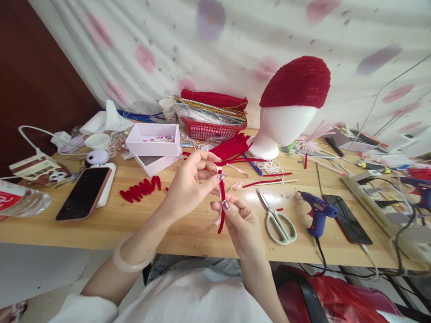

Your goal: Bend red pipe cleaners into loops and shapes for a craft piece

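Observation:
Both hands hold a short red chenille stem [222, 193] upright above the table's front half. At its upper end, my left hand [197, 179] pinches it between thumb and fingers. Lower down, my right hand [240, 220] grips it the same way, and the stem's tip sticks out below. A pale pinkish strip shows beside the stem, partly hidden by the fingers. Several short red chenille pieces [139, 188] lie in a row to the left. Behind the hands spreads a bundle of long red chenille stems [232, 148]. Scissors [278, 222] rest to the right.
A foam head [286, 125] wearing a red cap [298, 83] stands at the back. Glue gun [318, 211], dark phone [348, 220] and power strip [373, 206] are right, with cables. Left are a phone [84, 193], white boxes [153, 139] and a bottle [25, 199]. A red basket [213, 130] sits behind.

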The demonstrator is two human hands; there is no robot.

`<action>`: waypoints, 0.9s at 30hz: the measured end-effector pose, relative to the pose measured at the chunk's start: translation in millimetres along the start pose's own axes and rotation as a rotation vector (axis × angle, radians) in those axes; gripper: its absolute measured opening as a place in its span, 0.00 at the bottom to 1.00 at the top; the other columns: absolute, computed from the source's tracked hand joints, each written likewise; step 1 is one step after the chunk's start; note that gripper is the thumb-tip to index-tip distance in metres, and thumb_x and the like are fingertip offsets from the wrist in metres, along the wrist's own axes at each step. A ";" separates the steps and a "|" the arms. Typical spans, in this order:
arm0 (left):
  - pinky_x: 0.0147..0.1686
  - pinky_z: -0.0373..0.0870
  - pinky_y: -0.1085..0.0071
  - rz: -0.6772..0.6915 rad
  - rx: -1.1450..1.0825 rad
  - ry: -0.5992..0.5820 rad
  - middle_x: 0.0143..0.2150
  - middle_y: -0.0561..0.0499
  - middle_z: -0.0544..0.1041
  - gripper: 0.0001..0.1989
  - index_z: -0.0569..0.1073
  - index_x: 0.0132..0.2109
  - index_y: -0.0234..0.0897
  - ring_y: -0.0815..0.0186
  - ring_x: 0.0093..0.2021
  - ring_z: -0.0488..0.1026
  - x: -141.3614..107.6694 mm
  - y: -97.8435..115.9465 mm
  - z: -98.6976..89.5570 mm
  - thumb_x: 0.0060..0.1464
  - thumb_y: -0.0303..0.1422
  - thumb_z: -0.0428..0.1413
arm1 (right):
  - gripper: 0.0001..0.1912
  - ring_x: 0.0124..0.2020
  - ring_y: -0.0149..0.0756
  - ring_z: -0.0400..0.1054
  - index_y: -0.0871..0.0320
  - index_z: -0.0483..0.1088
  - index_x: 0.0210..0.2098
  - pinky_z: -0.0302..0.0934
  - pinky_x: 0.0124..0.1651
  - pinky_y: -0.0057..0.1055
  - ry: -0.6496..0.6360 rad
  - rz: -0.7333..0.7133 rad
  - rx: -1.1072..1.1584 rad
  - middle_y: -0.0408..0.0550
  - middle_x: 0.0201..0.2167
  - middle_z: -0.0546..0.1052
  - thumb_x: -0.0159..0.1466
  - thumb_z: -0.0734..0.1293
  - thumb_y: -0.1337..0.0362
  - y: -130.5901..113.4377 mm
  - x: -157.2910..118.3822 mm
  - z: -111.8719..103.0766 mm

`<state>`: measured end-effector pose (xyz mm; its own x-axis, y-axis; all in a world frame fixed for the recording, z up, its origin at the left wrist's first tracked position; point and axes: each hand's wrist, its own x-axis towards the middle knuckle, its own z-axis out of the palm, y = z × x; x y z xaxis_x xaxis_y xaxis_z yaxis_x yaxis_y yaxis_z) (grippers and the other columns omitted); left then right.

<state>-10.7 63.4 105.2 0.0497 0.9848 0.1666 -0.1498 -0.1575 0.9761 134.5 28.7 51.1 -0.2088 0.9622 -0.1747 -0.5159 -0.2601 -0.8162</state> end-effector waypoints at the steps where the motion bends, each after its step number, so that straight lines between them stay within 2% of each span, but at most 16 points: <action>1: 0.30 0.79 0.75 -0.003 0.004 0.002 0.34 0.56 0.71 0.12 0.67 0.43 0.38 0.68 0.33 0.79 0.0 0.0 -0.4 0.52 0.26 0.60 | 0.10 0.34 0.30 0.77 0.54 0.77 0.36 0.65 0.35 0.22 0.002 -0.006 -0.011 0.44 0.29 0.84 0.55 0.77 0.59 0.4 -0.2 -0.3; 7: 0.30 0.78 0.76 0.018 0.086 0.023 0.33 0.57 0.73 0.14 0.67 0.44 0.38 0.68 0.32 0.80 1.2 0.4 -1.6 0.51 0.25 0.60 | 0.08 0.38 0.34 0.79 0.52 0.79 0.34 0.65 0.49 0.29 -0.006 -0.035 -0.067 0.43 0.30 0.84 0.56 0.76 0.59 2.2 -0.1 -2.3; 16: 0.32 0.76 0.78 0.014 0.140 0.038 0.33 0.57 0.76 0.15 0.67 0.44 0.38 0.69 0.33 0.80 4.2 1.6 -2.7 0.50 0.23 0.61 | 0.07 0.35 0.38 0.79 0.53 0.78 0.33 0.66 0.49 0.34 0.021 -0.043 -0.074 0.43 0.27 0.84 0.55 0.76 0.60 2.4 2.6 -2.8; 22: 0.31 0.76 0.77 0.005 0.114 0.032 0.32 0.58 0.74 0.15 0.67 0.44 0.38 0.69 0.32 0.80 4.1 -0.9 -3.2 0.51 0.24 0.60 | 0.08 0.37 0.37 0.79 0.53 0.79 0.33 0.66 0.45 0.30 0.022 -0.044 -0.094 0.44 0.29 0.84 0.56 0.76 0.58 3.5 2.3 -3.1; 27: 0.32 0.77 0.76 -0.014 0.082 0.025 0.33 0.58 0.73 0.15 0.66 0.45 0.39 0.68 0.33 0.80 3.9 -1.8 -4.8 0.51 0.25 0.60 | 0.10 0.34 0.34 0.78 0.54 0.78 0.33 0.67 0.45 0.30 0.046 -0.051 -0.074 0.43 0.27 0.83 0.54 0.77 0.57 4.3 1.7 -1.1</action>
<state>-15.0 67.9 103.4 0.0261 0.9882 0.1507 -0.0678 -0.1487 0.9866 132.8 29.2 46.7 -0.1443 0.9772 -0.1559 -0.4617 -0.2058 -0.8629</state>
